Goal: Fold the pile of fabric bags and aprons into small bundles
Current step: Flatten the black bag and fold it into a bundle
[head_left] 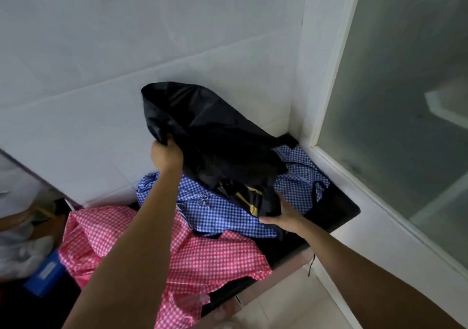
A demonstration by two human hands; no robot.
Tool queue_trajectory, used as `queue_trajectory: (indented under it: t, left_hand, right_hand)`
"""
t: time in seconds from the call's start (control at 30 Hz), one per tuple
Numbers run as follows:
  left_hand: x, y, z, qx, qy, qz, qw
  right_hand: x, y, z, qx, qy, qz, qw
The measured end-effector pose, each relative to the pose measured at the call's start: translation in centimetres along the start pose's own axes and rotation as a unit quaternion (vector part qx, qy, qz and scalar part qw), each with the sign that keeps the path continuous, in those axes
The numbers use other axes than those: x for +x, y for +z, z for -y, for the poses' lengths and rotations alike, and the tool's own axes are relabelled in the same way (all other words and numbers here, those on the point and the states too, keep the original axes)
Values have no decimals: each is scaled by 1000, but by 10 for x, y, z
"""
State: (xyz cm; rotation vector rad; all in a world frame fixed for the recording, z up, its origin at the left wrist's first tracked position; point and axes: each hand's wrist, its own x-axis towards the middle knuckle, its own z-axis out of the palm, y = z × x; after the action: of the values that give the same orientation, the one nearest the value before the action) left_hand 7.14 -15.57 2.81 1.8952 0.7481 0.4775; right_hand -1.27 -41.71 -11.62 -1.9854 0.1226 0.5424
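Observation:
A black fabric bag point(212, 136) hangs lifted above the pile, with a yellow stripe showing near its lower edge. My left hand point(166, 156) grips its upper left edge. My right hand point(281, 217) holds its lower corner, the thumb under the cloth. Beneath it lies a blue checked apron point(220, 212), and a red checked apron point(202, 260) is spread nearer to me. Both rest on a dark counter point(339, 209).
A white tiled wall point(126, 62) stands close behind the pile. A frosted glass panel in a white frame point(405, 100) closes off the right side. Lower left holds a blue box point(45, 270) and white plastic bags point(17, 250). Another black fabric piece point(326, 202) lies at the counter's right end.

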Motion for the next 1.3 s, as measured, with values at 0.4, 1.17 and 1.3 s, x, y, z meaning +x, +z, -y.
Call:
queue_trajectory:
  t: [0.4, 1.17, 1.3]
  left_hand:
    - [25, -52, -49, -255, 93, -74, 960]
    - [-160, -31, -157, -419, -26, 547, 724]
    - [-194, -47, -163, -408, 42, 626, 663]
  right_hand:
    - [55, -91, 104, 148, -89, -277, 945]
    - [-120, -141, 155, 98, -375, -123, 914]
    - [-171, -158, 155, 120, -380, -191, 897]
